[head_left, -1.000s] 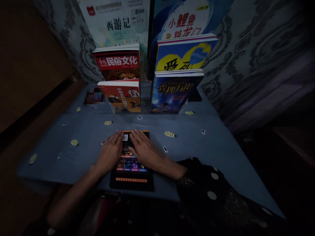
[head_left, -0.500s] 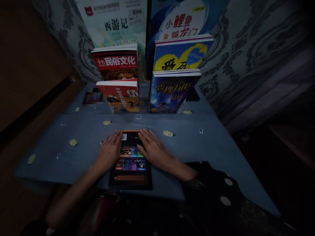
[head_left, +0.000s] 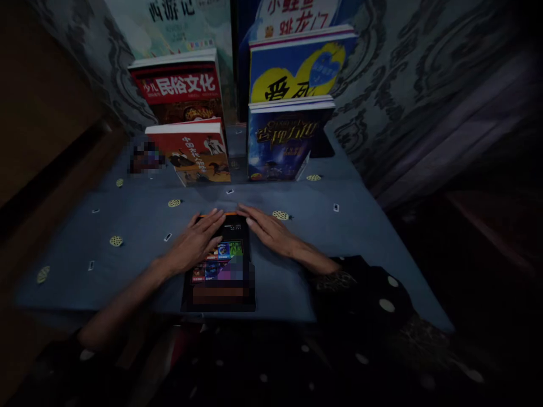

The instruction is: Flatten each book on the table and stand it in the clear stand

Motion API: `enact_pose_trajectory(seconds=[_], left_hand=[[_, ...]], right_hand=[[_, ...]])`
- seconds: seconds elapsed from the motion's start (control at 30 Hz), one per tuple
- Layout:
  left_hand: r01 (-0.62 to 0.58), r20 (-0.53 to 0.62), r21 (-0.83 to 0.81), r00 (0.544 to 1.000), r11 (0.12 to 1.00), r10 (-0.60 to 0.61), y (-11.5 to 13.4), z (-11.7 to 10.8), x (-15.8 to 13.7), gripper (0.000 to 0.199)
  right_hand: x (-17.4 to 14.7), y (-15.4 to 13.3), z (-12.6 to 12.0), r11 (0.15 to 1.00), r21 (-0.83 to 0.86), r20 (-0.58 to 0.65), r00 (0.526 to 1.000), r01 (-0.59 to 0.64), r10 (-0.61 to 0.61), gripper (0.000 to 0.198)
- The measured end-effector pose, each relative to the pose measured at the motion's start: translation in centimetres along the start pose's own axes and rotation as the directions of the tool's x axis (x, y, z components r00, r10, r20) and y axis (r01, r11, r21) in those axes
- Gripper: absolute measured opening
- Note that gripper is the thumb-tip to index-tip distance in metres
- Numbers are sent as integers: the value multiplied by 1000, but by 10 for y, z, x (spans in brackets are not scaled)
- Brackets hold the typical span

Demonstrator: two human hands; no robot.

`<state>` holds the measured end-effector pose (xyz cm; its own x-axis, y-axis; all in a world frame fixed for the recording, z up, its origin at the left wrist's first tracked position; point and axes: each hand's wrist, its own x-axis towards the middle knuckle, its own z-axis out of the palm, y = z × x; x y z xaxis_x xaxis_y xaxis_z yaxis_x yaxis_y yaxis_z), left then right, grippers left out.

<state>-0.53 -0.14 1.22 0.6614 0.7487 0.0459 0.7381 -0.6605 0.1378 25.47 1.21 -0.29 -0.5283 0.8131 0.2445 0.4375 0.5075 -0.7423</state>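
The fingers of the left hand are spread flat on the upper left of a dark book, gripping nothing; those of the right hand lie extended along its top right corner, partly on the blue worktop, also holding nothing. The book is laid flat, back cover up, at the near edge of the worktop, well apart from the upright books ranged against the wall. The book would be judged best handled by hooking its far edge with both sets of fingertips and keeping even pressure, so that the cover is not creased or slid off the edge.
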Motion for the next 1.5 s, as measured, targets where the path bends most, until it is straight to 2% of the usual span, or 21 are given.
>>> enact_pose_trajectory(seconds=[0.1, 0.3, 0.67, 0.97, 1.27, 1.43, 1.5], left_hand=[[-95, 15, -2, 995, 995, 95, 4, 1, 11, 52], [-184, -37, 4, 982, 983, 184, 15, 3, 14, 49], [-331, -14, -151, 943, 932, 333, 41, 2, 0, 44], [-442, 10, -176, 893, 880, 450, 62, -2, -24, 42], [-490, 74, -230, 853, 841, 517, 76, -9, -41, 39], [-470, 89, -273, 856, 839, 508, 81, -16, -44, 37], [-437, 53, -317, 878, 842, 475, 76, -17, -43, 37]], right_hand=[[-1, 0, 2, 1000, 1, 6, 1000, 10, -10, 52], [-2, 5, 7, 997, -69, 25, 999, 38, -36, 53], [-2, 0, 5, 995, -96, 55, 998, 39, -34, 53], [-3, -1, 7, 990, -138, 57, 998, 29, -21, 55], [-3, -2, 9, 992, -118, 38, 999, 34, -29, 60], [-3, 1, 13, 986, -158, 8, 999, 52, -51, 56], [-3, 3, 15, 977, -198, 3, 997, 76, -77, 52]])
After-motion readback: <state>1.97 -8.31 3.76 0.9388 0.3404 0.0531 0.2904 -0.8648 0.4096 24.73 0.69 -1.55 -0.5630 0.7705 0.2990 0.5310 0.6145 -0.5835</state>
